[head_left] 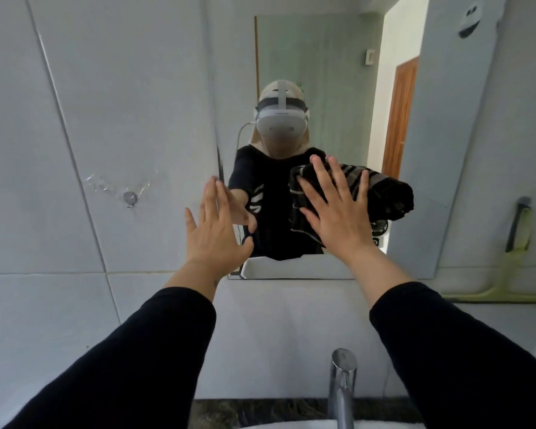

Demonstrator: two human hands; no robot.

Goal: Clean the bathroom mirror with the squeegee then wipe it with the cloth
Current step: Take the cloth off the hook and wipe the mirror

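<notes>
Mirror (322,72) is mounted on the tiled wall (106,119), ahead of both outstretched arms. Cloth (381,193), dark with pale stripes, is pressed flat against the glass under the right hand (338,209). Right fingers (322,178) are spread wide and extended, palm laid on the cloth; bunched fabric is seen beyond the fingertips and to their right, its reflection merging with it. No pinch is observed; the cloth is held by palm pressure only.

Left hand (214,230) is raised at the mirror's left edge, fingers (211,196) straight and held close together, thumb set apart. Nothing is held in it. Fingertips lie at the line where glass meets tile; contact with the surface cannot be confirmed.

Squeegee (517,261), pale yellow-green with a dark handle, is noted well to the right of the right fingers, beside the mirror's lower right corner. It is stood upright against the wall, blade down on a ledge, untouched by either hand.

Tap (342,385), chrome, is seen below the right forearm, near the bottom edge. Black sleeves (136,360) are recorded on both arms.
</notes>
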